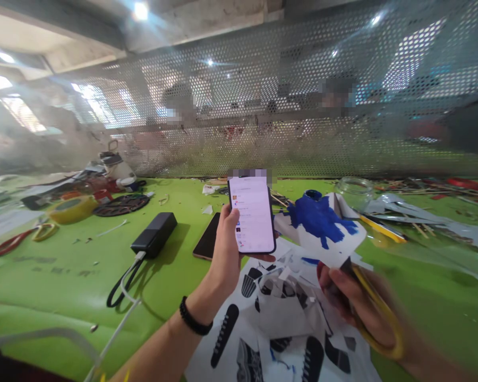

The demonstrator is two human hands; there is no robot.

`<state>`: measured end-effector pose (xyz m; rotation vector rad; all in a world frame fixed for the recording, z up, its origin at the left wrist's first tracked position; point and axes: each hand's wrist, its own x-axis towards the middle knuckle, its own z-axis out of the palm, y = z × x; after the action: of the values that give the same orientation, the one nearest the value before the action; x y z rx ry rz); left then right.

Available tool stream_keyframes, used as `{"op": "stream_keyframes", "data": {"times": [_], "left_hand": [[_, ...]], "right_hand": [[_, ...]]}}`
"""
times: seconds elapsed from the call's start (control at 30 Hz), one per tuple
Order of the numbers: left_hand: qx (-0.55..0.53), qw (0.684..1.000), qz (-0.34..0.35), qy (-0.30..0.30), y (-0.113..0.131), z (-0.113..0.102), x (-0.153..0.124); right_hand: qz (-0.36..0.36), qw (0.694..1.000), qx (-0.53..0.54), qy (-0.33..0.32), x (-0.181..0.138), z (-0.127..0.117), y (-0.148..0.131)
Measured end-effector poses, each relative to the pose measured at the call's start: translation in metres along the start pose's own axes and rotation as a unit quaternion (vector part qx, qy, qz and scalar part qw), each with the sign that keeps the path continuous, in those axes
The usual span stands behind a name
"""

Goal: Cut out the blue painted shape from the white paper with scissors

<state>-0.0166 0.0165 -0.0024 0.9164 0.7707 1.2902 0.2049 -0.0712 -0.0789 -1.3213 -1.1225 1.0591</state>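
My left hand is wrapped round a phone with a lit white screen, held upright above the green table. A black bead bracelet circles that wrist. My right hand, smeared by motion, grips yellow-handled scissors and a white paper piece painted blue. Below both hands lie printed sheets with black shoe-part shapes, partly cut.
A second phone lies face down beside a black power bank with a white cable. Yellow tape roll, red-handled scissors at left. Glass jar, paper scraps and sticks at right. A perforated metal screen backs the table; people sit behind it.
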Motion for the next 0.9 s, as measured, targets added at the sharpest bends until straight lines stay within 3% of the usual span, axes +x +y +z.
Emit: {"op": "stream_keyframes", "data": {"times": [0.33, 0.9], "left_hand": [[-0.077, 0.997, -0.019, 0.002, 0.002, -0.01, 0.01], [-0.084, 0.996, -0.039, 0.004, -0.001, -0.011, 0.011]], "right_hand": [[0.017, 0.999, 0.007, -0.046, 0.002, -0.007, 0.004], [0.023, 0.999, -0.011, -0.026, 0.003, -0.007, 0.007]]}}
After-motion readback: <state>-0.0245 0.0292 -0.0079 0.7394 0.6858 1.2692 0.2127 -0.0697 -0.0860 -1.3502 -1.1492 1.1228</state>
